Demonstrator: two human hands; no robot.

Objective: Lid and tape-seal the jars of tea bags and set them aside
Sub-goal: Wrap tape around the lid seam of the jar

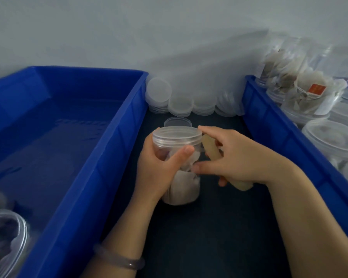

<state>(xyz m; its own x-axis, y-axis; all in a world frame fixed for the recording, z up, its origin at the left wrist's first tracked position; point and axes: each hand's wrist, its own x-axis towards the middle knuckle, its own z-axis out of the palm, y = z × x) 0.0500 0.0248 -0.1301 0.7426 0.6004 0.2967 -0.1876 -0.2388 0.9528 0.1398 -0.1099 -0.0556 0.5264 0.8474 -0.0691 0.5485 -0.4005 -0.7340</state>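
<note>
A clear plastic jar [178, 137] with tea bags inside and a clear lid on top stands tilted on the dark table between two blue bins. My left hand [159, 169] grips its body, thumb across the front. My right hand [233, 157] holds a roll of yellowish tape [211, 149] against the jar's right side, just below the lid, with the index finger touching the lid's rim. Part of the roll is hidden under my right palm.
A large blue bin [100, 149] on the left holds a jar [6, 237] at its near corner. A blue bin [269, 121] on the right holds several jars of tea bags [301, 89]. Stacks of clear lids [179, 103] lean at the wall. A loose lid [178, 122] lies behind the held jar.
</note>
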